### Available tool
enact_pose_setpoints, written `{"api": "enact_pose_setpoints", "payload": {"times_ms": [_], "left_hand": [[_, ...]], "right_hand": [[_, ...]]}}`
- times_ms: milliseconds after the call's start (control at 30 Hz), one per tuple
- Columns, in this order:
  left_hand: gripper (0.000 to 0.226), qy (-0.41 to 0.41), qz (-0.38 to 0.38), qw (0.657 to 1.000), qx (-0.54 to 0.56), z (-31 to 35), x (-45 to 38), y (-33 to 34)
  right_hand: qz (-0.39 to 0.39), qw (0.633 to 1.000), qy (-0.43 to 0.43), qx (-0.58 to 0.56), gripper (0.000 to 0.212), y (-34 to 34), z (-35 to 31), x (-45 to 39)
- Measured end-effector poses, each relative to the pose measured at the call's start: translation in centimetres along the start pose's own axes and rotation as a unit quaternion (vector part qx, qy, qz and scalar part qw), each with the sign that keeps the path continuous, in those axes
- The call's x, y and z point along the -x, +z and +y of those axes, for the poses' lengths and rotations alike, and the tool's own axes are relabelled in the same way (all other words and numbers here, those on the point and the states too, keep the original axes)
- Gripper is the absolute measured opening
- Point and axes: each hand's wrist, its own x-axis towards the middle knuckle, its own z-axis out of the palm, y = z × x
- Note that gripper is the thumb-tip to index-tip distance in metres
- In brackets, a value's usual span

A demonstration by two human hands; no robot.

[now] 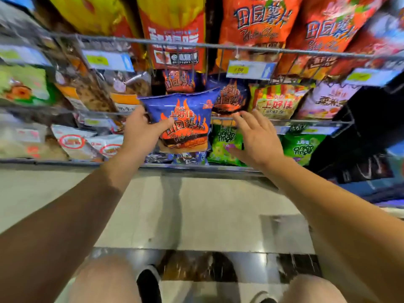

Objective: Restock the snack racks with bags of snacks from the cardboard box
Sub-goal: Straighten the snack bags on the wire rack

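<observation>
Gripping a blue flame-print chip bag [185, 121] by its side, the left hand [142, 134] holds it up at the wire snack rack [284, 52] while the right hand [258, 138] hovers beside it, fingers spread.

The left hand [142, 132] covers the lower left corner of the blue chip bag [185, 121], and its fingers behind the bag are hidden. The bag hides part of the matching bags [231, 99] standing in the rack [306, 121] behind it. Motion blur smears the price tags [249, 69], so their numbers cannot be read, and the packets at far left [21, 84] are too blurred to identify. The top edge cuts off the orange bags [258, 25]. Both forearms and the knees run out of the picture.
</observation>
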Motion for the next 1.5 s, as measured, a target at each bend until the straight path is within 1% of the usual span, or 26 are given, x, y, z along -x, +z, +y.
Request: {"api": "enact_pose_setpoints", "payload": {"times_ms": [100, 233, 333, 433, 533, 633, 767, 900, 967, 1067, 1133, 1200, 1267, 1367, 1433, 1500], "left_hand": [[0.046, 0.079, 0.027, 0.997, 0.002, -0.9, -1.3, 0.8], [0.039, 0.173, 0.063, 0.983, -0.006, -1.7, -2.7, 1.4], [0.046, 0.204, 0.091, 0.975, 0.007, -1.2, -3.4, 0.6], [0.046, 0.224, 0.105, 0.968, -0.031, -0.1, -3.7, 0.1], [0.050, 0.252, 0.094, 0.961, -0.070, -0.1, -4.2, 0.4], [0.052, 0.277, 0.083, 0.953, -0.093, -1.3, -5.2, 1.6], [0.047, 0.262, 0.080, 0.954, -0.122, -3.8, -7.3, 3.3], [0.048, 0.239, 0.064, 0.950, -0.188, -4.7, -9.3, 5.1], [0.043, 0.238, 0.065, 0.951, -0.186, -4.5, -10.1, 6.0], [0.038, 0.239, 0.087, 0.954, -0.156, -5.0, -10.8, 6.6], [0.040, 0.230, 0.104, 0.957, -0.142, -5.7, -11.2, 6.6], [0.042, 0.200, 0.115, 0.961, -0.150, -6.0, -11.7, 6.6], [0.046, 0.163, 0.116, 0.961, -0.189, -5.8, -12.3, 6.7], [0.053, 0.124, 0.119, 0.952, -0.252, -5.5, -12.7, 6.7], [0.056, 0.113, 0.130, 0.951, -0.257, -5.6, -12.5, 6.3], [0.063, 0.123, 0.146, 0.948, -0.253, -5.6, -11.6, 6.1]], "right_hand": [[0.021, 1.000, -0.007, 0.017, 0.094, 2.9, 0.3, -2.3], [0.080, 0.996, -0.015, 0.030, 0.095, 6.0, 0.4, -4.8], [0.104, 0.994, -0.017, 0.033, 0.095, 7.1, -0.1, -5.8], [0.098, 0.995, -0.020, 0.030, 0.094, 7.2, -0.8, -6.2], [0.093, 0.994, -0.037, 0.047, 0.092, 7.7, -1.5, -6.7], [0.084, 0.995, -0.037, 0.050, 0.094, 8.8, -1.6, -7.0], [0.103, 0.993, -0.041, 0.049, 0.100, 10.0, -1.5, -7.1], [0.124, 0.991, -0.036, 0.033, 0.102, 10.8, -1.4, -7.3], [0.135, 0.990, -0.032, 0.023, 0.102, 11.1, -1.4, -7.4], [0.139, 0.990, -0.029, 0.014, 0.101, 11.2, -1.5, -7.5], [0.145, 0.989, -0.030, 0.012, 0.100, 11.2, -1.5, -7.5], [0.148, 0.989, -0.028, 0.008, 0.099, 11.2, -1.5, -7.5], [0.146, 0.989, -0.025, 0.004, 0.099, 11.2, -1.8, -7.5], [0.148, 0.989, -0.020, 0.001, 0.098, 11.2, -1.9, -7.5], [0.146, 0.989, -0.020, 0.001, 0.098, 11.2, -1.8, -7.4], [0.148, 0.989, -0.020, -0.004, 0.097, 11.1, -1.8, -7.4]]}}
